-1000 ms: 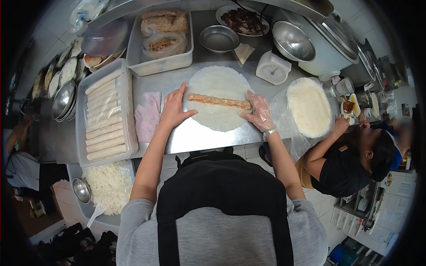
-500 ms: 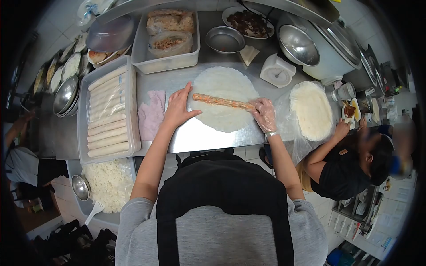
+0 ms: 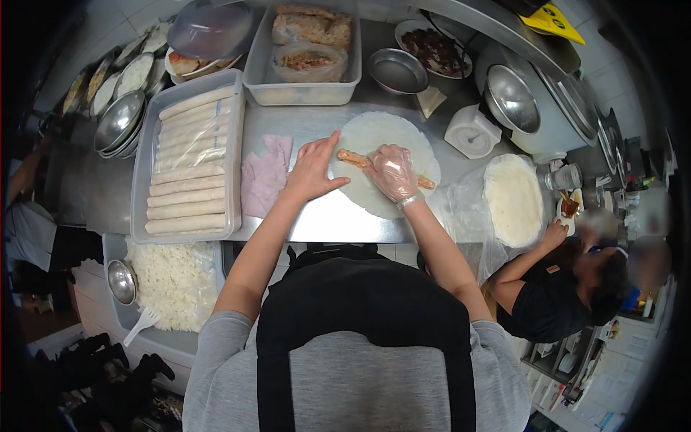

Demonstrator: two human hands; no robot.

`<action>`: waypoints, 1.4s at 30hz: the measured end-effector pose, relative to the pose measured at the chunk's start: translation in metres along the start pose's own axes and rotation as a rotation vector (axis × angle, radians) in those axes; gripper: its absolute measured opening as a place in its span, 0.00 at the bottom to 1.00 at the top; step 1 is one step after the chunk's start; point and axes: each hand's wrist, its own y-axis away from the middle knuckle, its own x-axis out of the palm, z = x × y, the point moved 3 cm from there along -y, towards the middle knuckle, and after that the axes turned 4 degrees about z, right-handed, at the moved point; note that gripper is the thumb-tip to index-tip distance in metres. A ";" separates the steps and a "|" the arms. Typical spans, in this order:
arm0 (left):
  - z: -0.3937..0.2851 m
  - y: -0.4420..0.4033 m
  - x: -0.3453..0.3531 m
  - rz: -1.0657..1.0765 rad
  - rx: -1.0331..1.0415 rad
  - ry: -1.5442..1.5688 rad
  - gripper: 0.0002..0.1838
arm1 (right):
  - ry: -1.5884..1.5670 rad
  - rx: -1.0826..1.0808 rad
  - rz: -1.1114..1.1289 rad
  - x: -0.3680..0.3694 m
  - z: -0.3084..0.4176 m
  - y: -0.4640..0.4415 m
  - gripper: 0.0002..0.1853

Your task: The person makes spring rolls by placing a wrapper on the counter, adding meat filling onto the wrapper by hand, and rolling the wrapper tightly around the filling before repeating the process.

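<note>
A round, thin white wrapper [image 3: 371, 199] lies flat on the steel counter, with a strip of orange-flecked filling [image 3: 354, 158] laid across it. My right hand [image 3: 393, 173], in a clear plastic glove, curls its fingers over the middle of the strip and hides that part. Both ends of the filling show on either side of the glove. At the wrapper's left edge rests my bare left hand [image 3: 315, 170], open, thumb and fingers apart. A stack of pale wrappers [image 3: 513, 200] sits on plastic to the right.
To the left stand a pink cloth [image 3: 266, 176] and a plastic tub [image 3: 235, 169] of long rolls. Behind are a bin [image 3: 302, 93] of bagged filling, a metal bowl [image 3: 398, 70] and a kitchen scale [image 3: 472, 132]. A person [image 3: 551, 295] works at the right.
My right hand has moved left along the filling, from its right end to the middle. My left hand still lies open by the wrapper's edge. The whole view has shifted slightly.
</note>
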 end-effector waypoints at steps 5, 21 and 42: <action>0.001 0.001 -0.001 0.017 -0.017 0.021 0.58 | 0.019 0.000 -0.021 0.013 0.013 -0.015 0.11; 0.003 0.001 0.002 -0.009 0.053 0.055 0.60 | 0.001 0.036 -0.001 0.017 0.039 -0.039 0.13; -0.002 -0.003 0.001 0.039 -0.036 -0.010 0.64 | -0.324 0.212 -0.141 -0.023 -0.081 0.086 0.17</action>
